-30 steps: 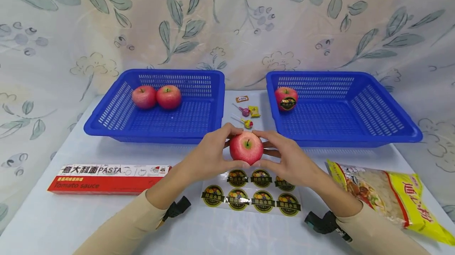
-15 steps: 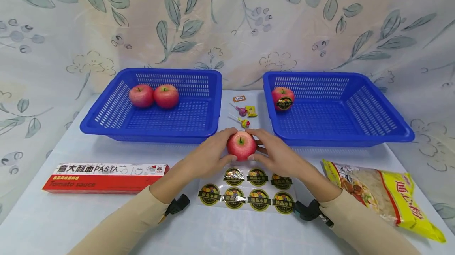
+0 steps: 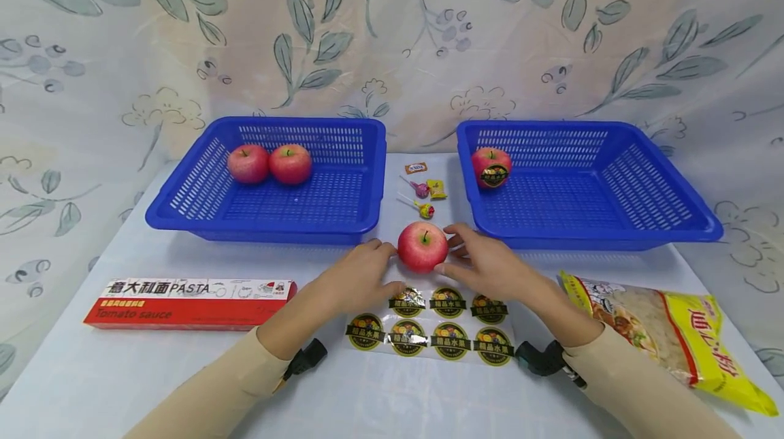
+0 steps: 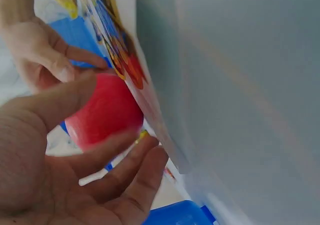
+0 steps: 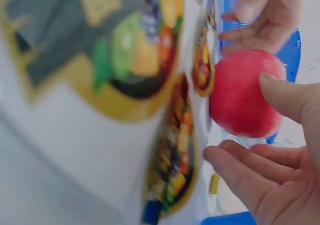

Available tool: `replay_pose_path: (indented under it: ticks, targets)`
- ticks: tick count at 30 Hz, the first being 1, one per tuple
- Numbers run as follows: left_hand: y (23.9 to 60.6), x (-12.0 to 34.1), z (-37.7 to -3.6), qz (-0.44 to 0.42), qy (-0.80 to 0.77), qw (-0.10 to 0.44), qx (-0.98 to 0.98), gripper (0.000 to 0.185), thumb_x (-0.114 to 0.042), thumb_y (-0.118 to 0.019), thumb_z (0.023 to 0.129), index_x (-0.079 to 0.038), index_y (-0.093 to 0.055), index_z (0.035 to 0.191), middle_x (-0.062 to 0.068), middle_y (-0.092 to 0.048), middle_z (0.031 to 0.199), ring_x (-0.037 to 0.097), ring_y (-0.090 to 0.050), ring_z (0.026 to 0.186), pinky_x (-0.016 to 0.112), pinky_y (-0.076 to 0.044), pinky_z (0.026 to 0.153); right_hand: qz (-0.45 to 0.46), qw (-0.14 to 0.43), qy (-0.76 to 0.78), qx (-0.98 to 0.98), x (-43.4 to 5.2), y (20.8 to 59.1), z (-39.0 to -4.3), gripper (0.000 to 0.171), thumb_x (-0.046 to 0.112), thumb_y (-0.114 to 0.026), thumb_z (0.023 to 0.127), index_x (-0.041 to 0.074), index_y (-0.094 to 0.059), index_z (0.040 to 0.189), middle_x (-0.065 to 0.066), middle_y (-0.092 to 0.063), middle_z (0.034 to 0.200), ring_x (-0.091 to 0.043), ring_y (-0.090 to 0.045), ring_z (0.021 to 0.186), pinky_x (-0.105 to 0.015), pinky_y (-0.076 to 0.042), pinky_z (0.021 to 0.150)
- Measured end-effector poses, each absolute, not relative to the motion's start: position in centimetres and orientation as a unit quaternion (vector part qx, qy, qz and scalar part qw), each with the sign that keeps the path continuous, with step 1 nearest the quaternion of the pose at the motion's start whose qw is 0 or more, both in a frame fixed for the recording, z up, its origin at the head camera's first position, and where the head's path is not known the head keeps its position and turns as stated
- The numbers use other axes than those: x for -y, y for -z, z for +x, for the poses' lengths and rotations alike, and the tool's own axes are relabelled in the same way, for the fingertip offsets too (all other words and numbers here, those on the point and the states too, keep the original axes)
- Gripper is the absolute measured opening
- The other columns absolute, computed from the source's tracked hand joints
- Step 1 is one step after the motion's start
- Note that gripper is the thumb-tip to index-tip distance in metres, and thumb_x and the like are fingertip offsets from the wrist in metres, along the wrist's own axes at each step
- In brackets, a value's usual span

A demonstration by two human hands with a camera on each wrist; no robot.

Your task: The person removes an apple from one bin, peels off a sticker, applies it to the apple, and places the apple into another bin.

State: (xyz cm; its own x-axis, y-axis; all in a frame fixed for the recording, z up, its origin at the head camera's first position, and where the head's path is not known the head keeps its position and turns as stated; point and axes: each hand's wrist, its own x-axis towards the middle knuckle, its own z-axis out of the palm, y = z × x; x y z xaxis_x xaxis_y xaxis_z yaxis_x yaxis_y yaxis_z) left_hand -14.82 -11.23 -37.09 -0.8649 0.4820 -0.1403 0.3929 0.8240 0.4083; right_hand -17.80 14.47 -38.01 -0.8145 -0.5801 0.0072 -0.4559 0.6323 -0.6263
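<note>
A red apple [image 3: 422,246] stands stem up on the white table, just beyond a sheet of round fruit stickers [image 3: 431,327]. My left hand [image 3: 366,269] lies to its left with relaxed fingers, a small gap from the fruit. My right hand [image 3: 480,261] is at its right, fingers straight, fingertips at the apple's side. In the left wrist view the apple [image 4: 102,112] sits past my spread fingers [image 4: 135,170]. In the right wrist view my thumb [image 5: 285,97] lies against the apple [image 5: 242,92], beside the blurred sticker sheet [image 5: 150,85].
A blue basket [image 3: 263,231] at back left holds two plain apples [image 3: 248,163]. A second blue basket [image 3: 600,241] at back right holds one stickered apple [image 3: 491,167]. Small candies [image 3: 422,187] lie between them. A pasta box [image 3: 190,303] is front left, a yellow noodle bag [image 3: 667,337] front right.
The apple, held up between both hands a second ago, now rests on the table. Both hands have loosened and drawn slightly away from it.
</note>
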Motion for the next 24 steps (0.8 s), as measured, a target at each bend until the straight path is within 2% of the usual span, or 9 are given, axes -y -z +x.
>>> replay_pose_path:
  ticks: [5, 8, 14, 20, 24]
  targets:
    - [37.1, 11.3, -14.1, 0.266, -0.135, 0.131, -0.945, 0.053, -0.042, -0.082, 0.086, -0.006, -0.066, 0.121, 0.008, -0.063, 0.109, 0.029, -0.058, 0.105, 0.043, -0.05, 0.096, -0.298, 0.081, 0.275, -0.911, -15.2, 37.6, -16.9, 0.026, 0.029, -0.074, 0.095, 0.008, -0.065, 0.108, 0.002, -0.07, 0.094, -0.014, -0.066, 0.089, -0.035, -0.059, 0.081]
    - [37.1, 11.5, -13.9, 0.281, -0.119, 0.132, -0.943, 0.049, -0.042, -0.087, 0.081, -0.012, -0.066, 0.114, 0.003, -0.06, 0.102, 0.026, -0.055, 0.099, 0.04, -0.049, 0.09, -0.326, 0.077, 0.275, -0.901, -15.2, 37.4, -16.4, 0.016, 0.024, -0.075, 0.095, 0.011, -0.067, 0.099, 0.009, -0.066, 0.086, -0.007, -0.062, 0.082, -0.03, -0.058, 0.076]
    - [37.0, 11.7, -13.9, 0.29, -0.115, 0.147, -0.939, 0.035, -0.039, -0.087, 0.081, -0.019, -0.063, 0.098, -0.005, -0.053, 0.087, 0.019, -0.047, 0.086, 0.033, -0.042, 0.077, -0.395, 0.076, 0.286, -0.87, -14.4, 37.1, -15.7, 0.018, 0.025, -0.073, 0.097, 0.011, -0.069, 0.106, 0.01, -0.067, 0.095, -0.006, -0.065, 0.089, -0.034, -0.059, 0.079]
    - [37.1, 12.2, -14.0, 0.316, -0.17, 0.15, -0.921, 0.024, -0.022, -0.081, 0.088, -0.017, -0.061, 0.1, -0.007, -0.056, 0.083, 0.014, -0.051, 0.078, 0.03, -0.044, 0.072, -0.438, 0.066, 0.274, -0.854, -13.0, 37.1, -15.5, 0.019, 0.02, -0.074, 0.096, 0.01, -0.07, 0.111, 0.005, -0.069, 0.099, -0.01, -0.064, 0.089, -0.029, -0.057, 0.078]
    - [37.2, 12.4, -13.9, 0.319, -0.215, 0.153, -0.91, 0.021, -0.017, -0.079, 0.09, -0.016, -0.061, 0.102, -0.006, -0.06, 0.088, 0.012, -0.054, 0.08, 0.03, -0.047, 0.074, -0.452, 0.051, 0.263, -0.851, -12.1, 37.3, -15.3, 0.015, 0.02, -0.076, 0.094, 0.014, -0.07, 0.107, 0.01, -0.067, 0.097, -0.007, -0.063, 0.088, -0.025, -0.055, 0.08]
